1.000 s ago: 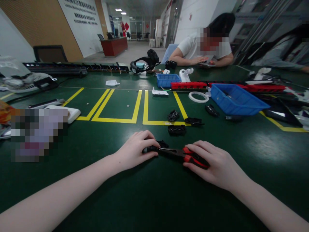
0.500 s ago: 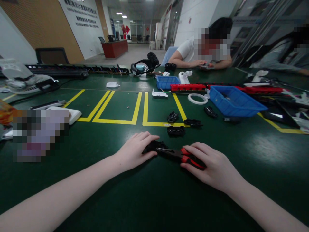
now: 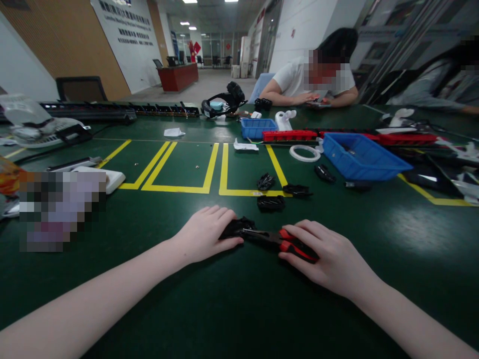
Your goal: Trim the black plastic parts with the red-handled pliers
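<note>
Right hand [image 3: 327,253] closed around red-handled pliers [image 3: 271,239], nose pointing toward ten o'clock, tips meeting the black piece [image 3: 235,227]! That lies between both hands, at three o'clock from the nearer left hand [image 3: 205,233], which pinches it.

Office space doubling as workshop: green surface [image 3: 239,309] marked with yellow tape [image 3: 175,189], blue bins [image 3: 374,167], pliers [image 3: 275,240], black parts [image 3: 270,203]; behind, red desk [image 3: 177,78], lettered white wall [image 3: 129,60], glass partitions [image 3: 215,47], ceiling lights [image 3: 184,23].

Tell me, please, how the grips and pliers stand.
Right grip closed on red-handled pliers. Left grip holding black part. Tips at that part, bite unclear. Loose black pieces beyond, not in the way.
</note>
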The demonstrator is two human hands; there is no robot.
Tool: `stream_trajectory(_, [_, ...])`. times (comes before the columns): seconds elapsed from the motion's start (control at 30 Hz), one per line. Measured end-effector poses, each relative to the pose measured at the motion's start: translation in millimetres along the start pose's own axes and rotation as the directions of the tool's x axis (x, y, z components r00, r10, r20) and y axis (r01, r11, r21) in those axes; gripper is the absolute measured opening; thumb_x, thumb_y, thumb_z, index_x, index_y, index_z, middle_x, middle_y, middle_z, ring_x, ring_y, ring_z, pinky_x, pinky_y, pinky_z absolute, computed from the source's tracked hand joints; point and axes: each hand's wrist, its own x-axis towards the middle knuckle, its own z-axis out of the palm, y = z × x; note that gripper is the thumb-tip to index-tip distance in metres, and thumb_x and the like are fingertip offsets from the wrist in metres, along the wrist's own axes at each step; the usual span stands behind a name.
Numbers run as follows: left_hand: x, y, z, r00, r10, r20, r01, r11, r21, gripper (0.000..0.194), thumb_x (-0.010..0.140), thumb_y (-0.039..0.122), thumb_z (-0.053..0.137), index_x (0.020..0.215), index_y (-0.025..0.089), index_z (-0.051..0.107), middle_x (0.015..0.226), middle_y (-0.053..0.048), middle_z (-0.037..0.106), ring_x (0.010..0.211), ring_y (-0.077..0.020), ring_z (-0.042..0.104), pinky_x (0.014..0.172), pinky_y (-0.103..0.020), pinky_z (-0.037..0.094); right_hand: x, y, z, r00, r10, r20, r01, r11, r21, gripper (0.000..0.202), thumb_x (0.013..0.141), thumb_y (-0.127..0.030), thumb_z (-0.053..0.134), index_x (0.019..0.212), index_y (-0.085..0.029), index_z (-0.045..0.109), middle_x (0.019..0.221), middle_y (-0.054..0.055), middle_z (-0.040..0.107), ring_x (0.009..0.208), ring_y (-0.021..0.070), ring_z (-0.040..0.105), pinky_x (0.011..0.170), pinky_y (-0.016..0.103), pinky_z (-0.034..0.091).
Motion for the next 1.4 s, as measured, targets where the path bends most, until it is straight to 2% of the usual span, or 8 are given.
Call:
stream_trajectory(0.17, [0,0,-2.4,1.000,-0.025,0.003,0.025,0.995,0.095,0.039,0.093,0.057,0.053,0.090,0.018,0.057,0.090,-0.005,0.064,0.081,-0.0230,0.059,0.068,-0.034,0.046,-1,-3,3,1.000,0.018,-0.016,-0.018,1.000,-0.019,0.038,0.091,-0.048,0.056,0.116,-0.019,0.062,0.101,0.011,0.069,0.081,0.0210,0.065,0.065,0.033,0.055])
stream_trajectory(0.4, [2,0,-3.0,0.998,-0.053,0.020,0.051,0.995,0.082,0.044,0.093,0.060,0.052,0.081,0.018,0.056,0.083,-0.004,0.062,0.074,-0.0200,0.057,0.062,-0.030,0.042,5,-15,-1,0.997,0.083,0.006,-0.083,0.996,0.018,0.036,0.089,-0.046,0.059,0.113,-0.020,0.061,0.099,0.010,0.070,0.080,0.0214,0.068,0.064,0.033,0.057])
stream_trajectory(0.57, [4,0,-2.3,0.997,-0.080,0.015,0.079,0.993,0.087,0.044,0.093,0.060,0.052,0.082,0.018,0.058,0.084,-0.005,0.063,0.075,-0.0208,0.058,0.061,-0.030,0.042,7,-21,-1,0.993,0.119,-0.004,-0.119,0.993,-0.003,0.036,0.089,-0.047,0.058,0.112,-0.019,0.058,0.096,0.010,0.070,0.080,0.0231,0.068,0.064,0.036,0.058])
stream_trajectory(0.83, [4,0,-2.3,0.996,-0.090,-0.001,0.089,0.990,0.105,0.044,0.093,0.059,0.051,0.082,0.018,0.059,0.084,-0.004,0.064,0.075,-0.0207,0.060,0.064,-0.031,0.044,8,-19,-3,0.988,0.153,0.025,-0.154,0.987,0.052,0.030,0.087,-0.046,0.061,0.103,-0.020,0.060,0.091,0.008,0.070,0.076,0.0220,0.068,0.062,0.035,0.057])
stream_trajectory(1.4, [4,-4,0.4,0.998,-0.058,-0.013,0.059,0.996,0.074,0.046,0.094,0.061,0.049,0.082,0.018,0.059,0.085,-0.004,0.065,0.077,-0.0225,0.061,0.071,-0.035,0.041,7,-21,-3,0.986,0.163,0.045,-0.165,0.985,0.050,0.028,0.087,-0.045,0.062,0.102,-0.022,0.058,0.090,0.007,0.068,0.074,0.0205,0.066,0.058,0.032,0.056])
